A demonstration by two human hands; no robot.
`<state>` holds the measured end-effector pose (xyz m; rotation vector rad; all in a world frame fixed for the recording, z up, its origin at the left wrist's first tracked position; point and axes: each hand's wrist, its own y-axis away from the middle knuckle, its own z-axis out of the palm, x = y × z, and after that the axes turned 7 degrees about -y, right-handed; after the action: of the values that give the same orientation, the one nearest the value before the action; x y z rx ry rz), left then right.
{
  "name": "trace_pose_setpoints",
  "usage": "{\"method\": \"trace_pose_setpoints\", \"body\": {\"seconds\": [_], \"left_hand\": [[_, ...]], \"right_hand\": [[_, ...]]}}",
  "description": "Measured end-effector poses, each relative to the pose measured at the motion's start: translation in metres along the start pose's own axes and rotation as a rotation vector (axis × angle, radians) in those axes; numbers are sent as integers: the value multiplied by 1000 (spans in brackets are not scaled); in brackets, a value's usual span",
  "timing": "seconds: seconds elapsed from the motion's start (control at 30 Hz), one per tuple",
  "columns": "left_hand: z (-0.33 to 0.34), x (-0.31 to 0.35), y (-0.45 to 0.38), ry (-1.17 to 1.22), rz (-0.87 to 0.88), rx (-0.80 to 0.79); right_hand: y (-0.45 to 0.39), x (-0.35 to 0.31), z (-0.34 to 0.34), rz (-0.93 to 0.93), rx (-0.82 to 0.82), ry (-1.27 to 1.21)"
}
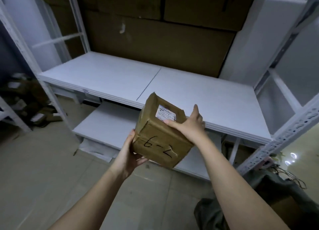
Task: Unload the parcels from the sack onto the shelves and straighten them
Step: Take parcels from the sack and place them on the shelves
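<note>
I hold a brown cardboard parcel (pixel 160 134) in the air in front of the white shelving. It has a white label on top and "Z-9" handwritten on its near face. My left hand (pixel 128 150) supports its lower left corner from underneath. My right hand (pixel 189 124) grips its upper right edge, thumb on top near the label. The parcel hangs tilted just before the front edge of the middle shelf (pixel 198 95). A lower shelf (pixel 107 124) lies beneath it. The dark green sack (pixel 279 197) sits on the floor at the lower right, partly cut off by the frame.
Large cardboard boxes (pixel 160 43) stand behind the middle shelf. A white perforated shelf upright (pixel 283 143) runs down at the right. Small parcels lie in a heap (pixel 32 109) on the floor at the left. Tiled floor (pixel 51 178) stretches below my arms.
</note>
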<state>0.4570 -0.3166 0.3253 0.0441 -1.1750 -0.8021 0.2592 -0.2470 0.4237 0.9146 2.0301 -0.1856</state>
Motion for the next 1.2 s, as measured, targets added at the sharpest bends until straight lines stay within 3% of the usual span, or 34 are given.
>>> {"method": "trace_pose_setpoints", "body": {"seconds": [0.13, 0.23, 0.5, 0.67, 0.97, 1.2], "left_hand": [[-19, 31, -3, -76, 201, -49], [-29, 57, -12, -78, 252, -23], [-68, 166, -70, -341, 293, 138], [-90, 229, -104, -445, 198, 258], [-126, 300, -141, -353, 107, 348], [-199, 343, -174, -193, 162, 360]], "right_hand": [[-8, -27, 14, 113, -207, -320], [-20, -53, 25, 73, -301, -453], [-85, -116, 72, -72, -297, -722], [-128, -160, 111, -164, -334, -818], [-175, -225, 181, -206, -486, -904], [-193, -282, 262, -110, -417, -915]]}}
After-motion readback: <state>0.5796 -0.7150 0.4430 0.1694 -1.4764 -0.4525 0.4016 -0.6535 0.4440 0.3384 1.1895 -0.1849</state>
